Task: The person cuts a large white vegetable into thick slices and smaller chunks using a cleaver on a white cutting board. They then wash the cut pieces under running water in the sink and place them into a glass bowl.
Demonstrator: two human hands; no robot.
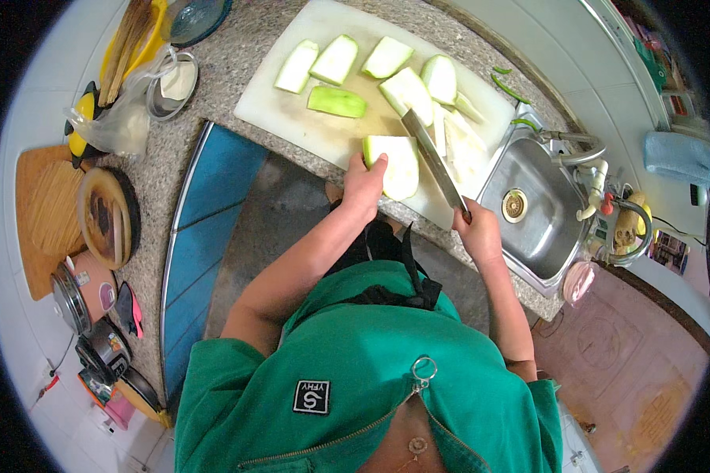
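On a white cutting board point(260, 103) lie several cut pieces of pale green gourd point(334, 59), and one green-skinned piece point(337, 101) rests skin up. My left hand point(365, 180) grips the left edge of a large gourd chunk point(397, 168) near the board's front edge. My right hand point(478, 227) is closed around the handle of a kitchen knife point(431, 155). The blade points up and left, just right of that chunk, and its tip overlaps another large piece point(408, 94). Thin pale strips point(461, 139) lie to the right of the blade.
Right of the board is a steel sink point(532, 219) with a faucet point(594, 189). Green chillies point(510, 88) lie behind it. At left on the granite counter point(213, 88) stand a metal bowl point(192, 103) with a white block, a plastic bag point(115, 127) and a pink pot point(92, 284).
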